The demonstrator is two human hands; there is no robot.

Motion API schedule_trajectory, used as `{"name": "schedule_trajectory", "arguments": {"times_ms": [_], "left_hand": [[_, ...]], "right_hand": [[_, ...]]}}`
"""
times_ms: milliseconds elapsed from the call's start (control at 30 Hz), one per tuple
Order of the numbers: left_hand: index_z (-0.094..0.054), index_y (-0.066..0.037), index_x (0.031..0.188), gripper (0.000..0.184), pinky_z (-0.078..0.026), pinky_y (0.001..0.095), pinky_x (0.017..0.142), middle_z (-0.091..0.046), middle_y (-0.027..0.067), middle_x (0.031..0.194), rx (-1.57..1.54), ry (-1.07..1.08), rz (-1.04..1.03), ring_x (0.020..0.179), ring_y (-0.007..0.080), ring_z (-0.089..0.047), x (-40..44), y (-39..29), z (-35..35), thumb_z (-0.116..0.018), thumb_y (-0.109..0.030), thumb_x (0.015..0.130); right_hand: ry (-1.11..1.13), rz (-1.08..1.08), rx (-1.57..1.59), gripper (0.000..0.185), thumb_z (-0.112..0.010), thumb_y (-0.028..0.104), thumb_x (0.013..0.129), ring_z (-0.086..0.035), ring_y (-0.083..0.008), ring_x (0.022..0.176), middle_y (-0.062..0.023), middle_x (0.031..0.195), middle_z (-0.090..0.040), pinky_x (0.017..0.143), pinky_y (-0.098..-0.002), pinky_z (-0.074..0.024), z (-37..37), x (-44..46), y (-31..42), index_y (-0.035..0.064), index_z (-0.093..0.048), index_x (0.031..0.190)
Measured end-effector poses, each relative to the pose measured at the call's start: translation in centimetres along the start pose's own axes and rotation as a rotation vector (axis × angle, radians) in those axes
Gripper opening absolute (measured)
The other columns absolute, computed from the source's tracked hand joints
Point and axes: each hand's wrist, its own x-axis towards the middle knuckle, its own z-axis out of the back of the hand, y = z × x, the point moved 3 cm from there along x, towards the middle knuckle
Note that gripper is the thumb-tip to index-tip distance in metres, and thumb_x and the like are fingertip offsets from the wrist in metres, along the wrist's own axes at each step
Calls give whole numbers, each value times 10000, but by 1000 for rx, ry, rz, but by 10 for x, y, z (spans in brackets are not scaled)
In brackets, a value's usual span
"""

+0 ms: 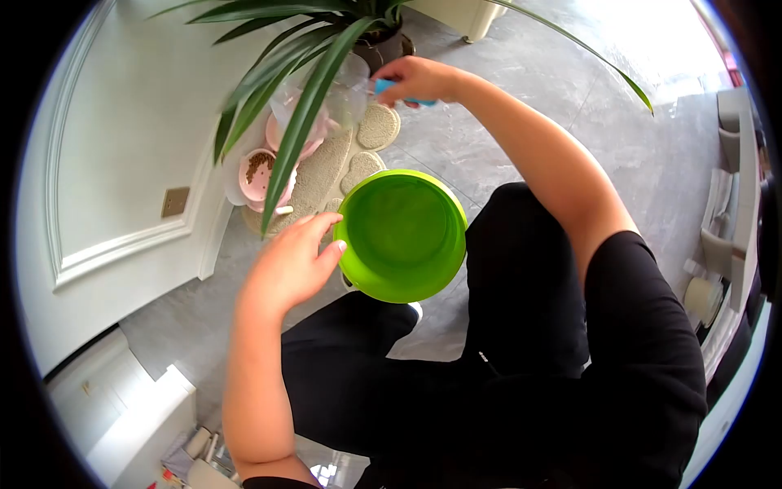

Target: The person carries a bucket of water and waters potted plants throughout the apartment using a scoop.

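Left hand (285, 265): fingers spread at the rim of smooth, round green bowl (399, 236). Right hand (414, 80): fingers closed round blue handle (384, 85).

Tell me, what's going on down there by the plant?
A person in dark clothes has the left hand at the rim of a round, bright green container and the right hand closed around a small blue object, mostly hidden by the fingers. That hand is near the brown pot of a long-leaved green plant. Nearby, a pink bowl holding brown pellets sits beside a beige textured mat.
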Motion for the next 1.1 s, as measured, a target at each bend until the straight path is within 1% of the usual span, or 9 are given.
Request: {"name": "schedule_trajectory", "arguments": {"times_ms": [133, 167, 233, 333, 533, 667, 733, 833, 1100], "left_hand": [[-673, -33, 1132, 266, -513, 382, 802, -701, 138, 973, 14, 9, 156, 866, 256, -651, -3, 5, 42, -563, -187, 946], [-670, -29, 1115, 263, -509, 380, 787, -697, 132, 940, 20, -1, 216, 853, 256, -649, -9, 9, 47, -546, -178, 938], [-670, -32, 1082, 257, -501, 382, 771, -689, 124, 898, 53, -77, 163, 839, 258, -647, -9, 20, 52, -521, -175, 929], [-667, -36, 1060, 253, -498, 394, 786, -682, 131, 898, 71, -149, 293, 844, 257, -644, -9, 17, 56, -517, -193, 930], [-666, -66, 1069, 240, -506, 399, 765, -690, 136, 911, 101, -112, 233, 832, 272, -651, 2, -5, 51, -524, -206, 936], [-671, -67, 1076, 245, -516, 409, 760, -701, 145, 934, 79, -117, 220, 854, 282, -668, 7, -3, 46, -534, -221, 944], [-673, -56, 1090, 260, -522, 410, 760, -710, 147, 952, 113, 15, 285, 886, 269, -681, 12, -15, 44, -548, -233, 945], [-677, -49, 1096, 266, -527, 409, 771, -716, 143, 966, 101, -29, 240, 885, 258, -685, 12, -22, 43, -560, -233, 945], [-684, -49, 1123, 276, -536, 409, 812, -726, 137, 996, 107, -58, 200, 902, 273, -695, 17, -19, 34, -568, -223, 945]], "right_hand": [[9, -25, -112, 380, -649, 259, 901, -589, -114, 653, -20, 827, -693, 623, -295, -505, -12, -55, 22, 87, -702, 1235], [-29, 204, -306, 379, -668, 238, 885, -610, -158, 701, -60, 853, -694, 678, -318, -520, -22, -84, 25, 64, -690, 1221], [10, 150, -314, 402, -704, 251, 850, -679, -288, 788, -120, 914, -727, 761, -403, -546, -28, -100, 34, 87, -693, 1217], [111, 202, -445, 319, -699, 193, 831, -687, -369, 877, -128, 959, -715, 790, -465, -549, -54, -126, 31, 117, -655, 1138], [237, 99, -685, 358, -704, 157, 837, -684, -345, 925, -67, 1084, -688, 783, -462, -555, -84, -144, 31, 133, -606, 1181], [235, 218, -798, 369, -718, 174, 846, -717, -308, 896, -67, 1080, -676, 737, -437, -570, -101, -142, 23, 134, -590, 1190], [323, 224, -1182, 400, -707, 160, 855, -733, -290, 902, -78, 1111, -654, 723, -417, -578, -119, -136, 11, 124, -563, 1227], [356, 268, -1199, 404, -702, 142, 846, -728, -274, 900, -83, 1033, -627, 716, -405, -580, -129, -130, 7, 116, -554, 1221], [370, 209, -1150, 268, -674, 159, 852, -737, -296, 878, -121, 1068, -671, 699, -402, -597, -166, -111, -20, 86, -671, 1110]]}}
